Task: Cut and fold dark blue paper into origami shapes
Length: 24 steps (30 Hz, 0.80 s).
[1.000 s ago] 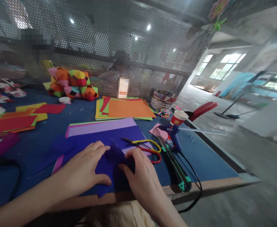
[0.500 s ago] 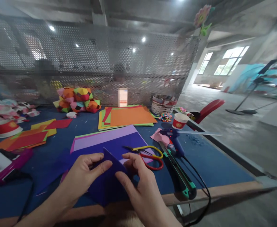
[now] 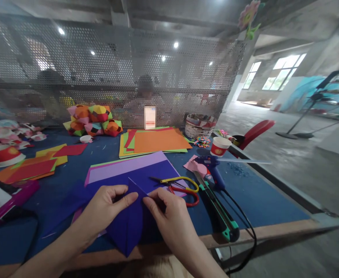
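A folded sheet of dark purple paper [image 3: 129, 227] is held up near the table's front edge, one corner pointing down. My left hand [image 3: 113, 202] pinches its left side between thumb and fingers. On the right edge, my right hand [image 3: 165, 206] grips it with thumb and fingertips. Behind the hands lies a stack of purple and lilac sheets [image 3: 123, 170]. Scissors [image 3: 183, 185] with one yellow and one red handle loop rest on that stack, just beyond my right hand. A green and black utility knife [image 3: 218, 208] lies to the right.
A blue glue gun [image 3: 214, 170] with its cord lies at the right, near a paper cup [image 3: 220, 146]. Orange and green sheets [image 3: 160, 141], a woven basket [image 3: 200, 125] and folded paper balls [image 3: 92, 119] stand along the mesh. A purple device [image 3: 10, 200] is at the left.
My right hand has closed its fingertips on the paper's right edge. The paper has turned, so its lower folded part now shows more widely, with a point hanging down.
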Each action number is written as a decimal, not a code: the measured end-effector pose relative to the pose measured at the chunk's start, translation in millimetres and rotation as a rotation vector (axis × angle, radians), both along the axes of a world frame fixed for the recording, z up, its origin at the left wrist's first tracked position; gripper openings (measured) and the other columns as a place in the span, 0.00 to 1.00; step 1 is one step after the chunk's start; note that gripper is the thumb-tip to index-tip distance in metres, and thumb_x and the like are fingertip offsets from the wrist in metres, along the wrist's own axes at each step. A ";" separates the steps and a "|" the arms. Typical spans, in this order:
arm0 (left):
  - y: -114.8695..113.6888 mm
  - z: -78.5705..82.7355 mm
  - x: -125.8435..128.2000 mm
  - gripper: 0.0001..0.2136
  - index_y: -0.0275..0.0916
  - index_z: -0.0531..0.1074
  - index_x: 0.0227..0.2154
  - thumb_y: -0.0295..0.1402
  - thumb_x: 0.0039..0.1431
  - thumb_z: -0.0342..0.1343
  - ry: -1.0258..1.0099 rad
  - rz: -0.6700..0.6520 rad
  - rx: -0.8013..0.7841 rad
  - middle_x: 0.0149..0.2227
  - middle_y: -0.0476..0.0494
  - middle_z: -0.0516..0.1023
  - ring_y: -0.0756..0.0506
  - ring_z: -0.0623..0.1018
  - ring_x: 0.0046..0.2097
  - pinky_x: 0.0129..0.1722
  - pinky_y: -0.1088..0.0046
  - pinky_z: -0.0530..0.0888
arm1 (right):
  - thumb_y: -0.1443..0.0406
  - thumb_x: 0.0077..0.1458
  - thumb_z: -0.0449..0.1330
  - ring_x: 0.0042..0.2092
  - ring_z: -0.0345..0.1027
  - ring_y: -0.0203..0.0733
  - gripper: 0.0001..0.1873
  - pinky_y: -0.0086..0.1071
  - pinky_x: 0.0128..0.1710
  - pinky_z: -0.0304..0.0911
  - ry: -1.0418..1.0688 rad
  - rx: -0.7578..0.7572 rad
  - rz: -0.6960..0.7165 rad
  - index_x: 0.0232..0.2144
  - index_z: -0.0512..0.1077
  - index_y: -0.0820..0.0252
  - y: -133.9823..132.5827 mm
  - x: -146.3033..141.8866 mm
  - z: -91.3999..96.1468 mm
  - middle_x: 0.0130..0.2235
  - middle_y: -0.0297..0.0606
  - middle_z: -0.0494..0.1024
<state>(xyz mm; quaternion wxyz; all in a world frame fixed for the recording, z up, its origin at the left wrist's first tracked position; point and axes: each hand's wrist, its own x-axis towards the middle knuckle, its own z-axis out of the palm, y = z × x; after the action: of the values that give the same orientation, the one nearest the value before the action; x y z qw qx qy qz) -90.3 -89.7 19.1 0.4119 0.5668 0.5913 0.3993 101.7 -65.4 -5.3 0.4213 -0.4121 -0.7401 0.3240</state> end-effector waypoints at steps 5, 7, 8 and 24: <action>11.1 -5.8 -2.1 0.23 0.42 0.64 0.18 0.53 0.55 0.60 0.153 0.015 0.066 0.20 0.53 0.63 0.49 0.64 0.27 0.27 0.73 0.63 | 0.66 0.65 0.65 0.28 0.71 0.39 0.13 0.30 0.29 0.57 -0.155 -0.007 -0.054 0.28 0.71 0.56 8.9 -4.3 -4.1 0.26 0.30 0.78; 15.3 -9.6 -2.6 0.22 0.42 0.61 0.17 0.51 0.57 0.57 0.299 0.027 0.113 0.20 0.53 0.61 0.48 0.63 0.27 0.28 0.72 0.62 | 0.68 0.65 0.65 0.30 0.73 0.41 0.11 0.31 0.30 0.58 -0.257 0.049 -0.082 0.29 0.71 0.56 10.3 -6.8 -6.4 0.27 0.32 0.79; 16.8 -11.4 -2.6 0.21 0.42 0.62 0.18 0.49 0.58 0.56 0.375 0.035 0.135 0.20 0.53 0.63 0.48 0.64 0.27 0.30 0.71 0.62 | 0.69 0.65 0.65 0.31 0.75 0.43 0.11 0.32 0.31 0.59 -0.316 0.076 -0.093 0.30 0.71 0.56 10.1 -8.2 -7.2 0.29 0.33 0.80; 14.4 -24.9 -11.3 0.10 0.40 0.72 0.39 0.27 0.73 0.46 0.733 -0.358 0.642 0.53 0.37 0.77 0.40 0.78 0.56 0.57 0.61 0.76 | 0.74 0.68 0.59 0.41 0.76 0.50 0.07 0.39 0.40 0.68 -0.727 0.175 -0.106 0.39 0.74 0.60 2.6 -16.8 -3.6 0.40 0.44 0.80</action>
<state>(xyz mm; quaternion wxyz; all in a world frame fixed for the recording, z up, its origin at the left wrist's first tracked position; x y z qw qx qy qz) -101.6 -75.3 -5.8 0.0450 0.8595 0.4382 0.2593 84.8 -62.9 -8.9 0.1809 -0.5006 -0.8437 0.0699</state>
